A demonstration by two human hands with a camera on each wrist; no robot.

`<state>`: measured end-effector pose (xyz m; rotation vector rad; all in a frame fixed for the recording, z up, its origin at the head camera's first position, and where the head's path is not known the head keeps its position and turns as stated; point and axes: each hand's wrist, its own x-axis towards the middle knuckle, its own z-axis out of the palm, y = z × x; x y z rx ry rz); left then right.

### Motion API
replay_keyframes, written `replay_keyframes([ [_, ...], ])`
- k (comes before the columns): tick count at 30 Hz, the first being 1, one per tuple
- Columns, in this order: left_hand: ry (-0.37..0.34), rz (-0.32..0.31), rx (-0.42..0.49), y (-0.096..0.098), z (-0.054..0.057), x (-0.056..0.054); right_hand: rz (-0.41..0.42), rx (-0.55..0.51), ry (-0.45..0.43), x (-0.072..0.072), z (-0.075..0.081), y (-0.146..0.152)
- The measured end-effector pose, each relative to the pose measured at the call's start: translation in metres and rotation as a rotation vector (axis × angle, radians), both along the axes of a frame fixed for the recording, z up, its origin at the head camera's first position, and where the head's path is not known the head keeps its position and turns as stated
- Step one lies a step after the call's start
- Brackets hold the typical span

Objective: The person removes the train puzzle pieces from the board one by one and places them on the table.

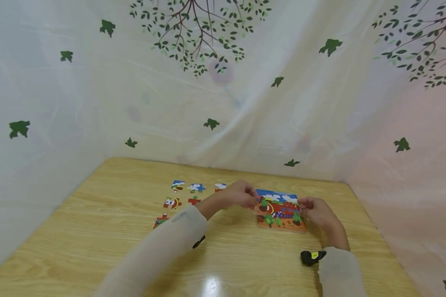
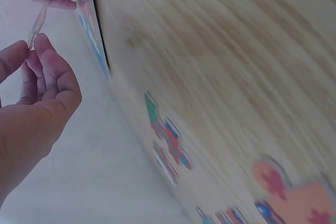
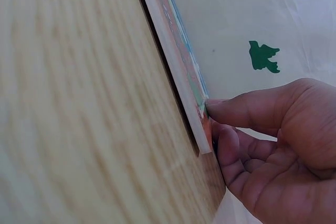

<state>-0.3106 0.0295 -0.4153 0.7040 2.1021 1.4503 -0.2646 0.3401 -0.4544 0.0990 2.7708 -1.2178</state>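
My left hand (image 1: 241,194) is over the left side of a picture puzzle board (image 1: 282,227). Between thumb and fingers it pinches a thin puzzle piece (image 2: 37,27), seen edge-on in the left wrist view. The board lies on the table and shows a red train, clouds and green plants on orange ground. At its right edge, my right hand (image 1: 319,212) grips the board, with the thumb (image 3: 226,111) at the rim and the other fingers curled beside it. The underside of that grip is partly hidden.
Left of the board, loose puzzle pieces lie spread on the wooden table (image 1: 96,214), among them a piece with a cartoon eye face (image 1: 171,203) and a blue cloud piece (image 1: 197,187). A patterned curtain (image 1: 163,119) hangs behind the table.
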Motion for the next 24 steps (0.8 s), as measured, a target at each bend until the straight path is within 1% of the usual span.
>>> replay_keyframes([
  [6,0.024,-0.003,-0.049,-0.023,-0.009,0.002,0.002,-0.023,0.015,0.003,0.000,0.000],
  [10,0.034,-0.003,-0.068,-0.043,-0.013,0.004,0.018,-0.041,0.031,0.003,0.001,0.000],
  [17,0.009,-0.025,-0.058,-0.079,-0.013,0.008,0.020,-0.056,0.011,0.002,0.000,-0.001],
  [21,0.002,-0.012,-0.068,-0.095,-0.014,0.010,0.017,-0.059,0.008,0.002,0.000,0.000],
  [24,-0.013,0.015,-0.079,-0.105,-0.015,0.012,0.011,-0.061,0.009,0.002,0.000,0.000],
])
